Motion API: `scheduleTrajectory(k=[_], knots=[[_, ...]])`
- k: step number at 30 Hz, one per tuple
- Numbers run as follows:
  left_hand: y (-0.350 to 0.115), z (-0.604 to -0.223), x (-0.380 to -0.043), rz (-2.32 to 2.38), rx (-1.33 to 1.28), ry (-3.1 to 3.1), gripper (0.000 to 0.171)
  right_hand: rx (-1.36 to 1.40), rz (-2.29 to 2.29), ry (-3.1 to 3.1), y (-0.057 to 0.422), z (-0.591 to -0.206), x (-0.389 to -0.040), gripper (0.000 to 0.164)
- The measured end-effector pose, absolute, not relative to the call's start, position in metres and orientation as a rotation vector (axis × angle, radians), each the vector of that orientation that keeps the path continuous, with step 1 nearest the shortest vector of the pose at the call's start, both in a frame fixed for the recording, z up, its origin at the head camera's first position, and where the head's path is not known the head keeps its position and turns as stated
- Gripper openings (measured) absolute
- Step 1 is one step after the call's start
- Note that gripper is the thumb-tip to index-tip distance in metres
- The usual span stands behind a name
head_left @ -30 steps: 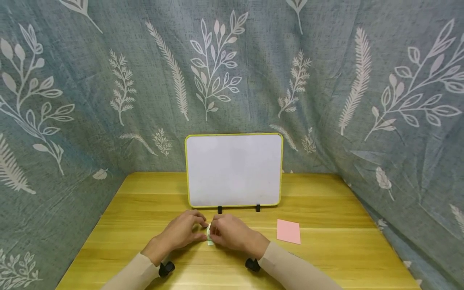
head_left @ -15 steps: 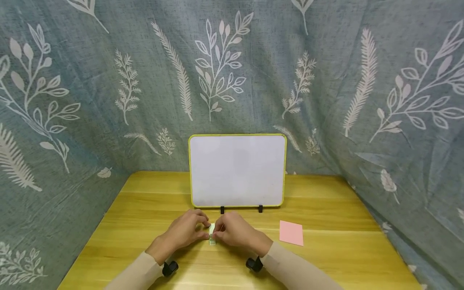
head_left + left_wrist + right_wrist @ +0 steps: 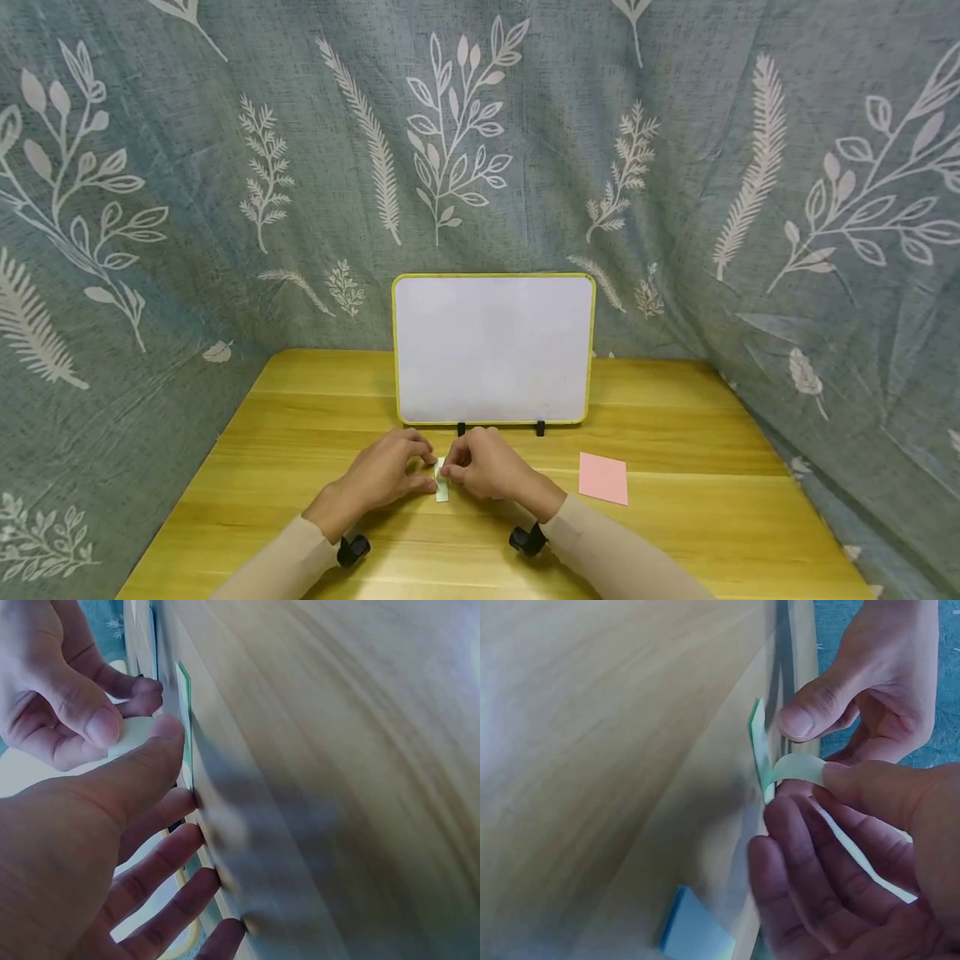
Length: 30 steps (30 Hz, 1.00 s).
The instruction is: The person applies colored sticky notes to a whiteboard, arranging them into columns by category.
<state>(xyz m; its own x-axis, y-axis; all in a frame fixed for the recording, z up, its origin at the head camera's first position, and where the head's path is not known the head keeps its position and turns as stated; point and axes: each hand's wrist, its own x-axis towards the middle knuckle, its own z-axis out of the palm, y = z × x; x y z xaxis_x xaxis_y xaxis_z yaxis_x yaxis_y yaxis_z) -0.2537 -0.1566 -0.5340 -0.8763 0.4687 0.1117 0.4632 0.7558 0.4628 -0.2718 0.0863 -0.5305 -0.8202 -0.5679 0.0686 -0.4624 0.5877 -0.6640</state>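
A narrow pale-green pad of sticky notes (image 3: pixel 442 493) lies on the table between the two hands. My right hand (image 3: pixel 491 467) pinches the top sheet (image 3: pixel 799 766) between thumb and fingers. That sheet bends up in a curl from the pad's near end in the right wrist view, its other end hidden in the grip. My left hand (image 3: pixel 382 471) rests at the pad's left side, with thumb and forefinger spread along its edge. In the left wrist view its other fingers (image 3: pixel 176 900) stand spread with their tips on the table.
A whiteboard (image 3: pixel 493 350) with a yellow frame stands on black feet behind the hands. To the right lies a square pink sticky-note pad (image 3: pixel 603 479). A leaf-patterned curtain (image 3: pixel 480 125) hangs round the wooden table (image 3: pixel 300 425).
My right hand has shifted slightly up and away from the pad, so more of the green pad shows. The sheet in its fingers now lifts off. My left hand stays beside the pad.
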Motion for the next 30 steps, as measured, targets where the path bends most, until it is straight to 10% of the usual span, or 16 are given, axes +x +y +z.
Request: scheduleTrajectory(k=[30], knots=[[-0.147, -0.535, -0.246, 0.632, 0.786, 3.050, 0.041, -0.723, -1.376, 2.591, 0.089, -0.537, -0.282, 0.006]])
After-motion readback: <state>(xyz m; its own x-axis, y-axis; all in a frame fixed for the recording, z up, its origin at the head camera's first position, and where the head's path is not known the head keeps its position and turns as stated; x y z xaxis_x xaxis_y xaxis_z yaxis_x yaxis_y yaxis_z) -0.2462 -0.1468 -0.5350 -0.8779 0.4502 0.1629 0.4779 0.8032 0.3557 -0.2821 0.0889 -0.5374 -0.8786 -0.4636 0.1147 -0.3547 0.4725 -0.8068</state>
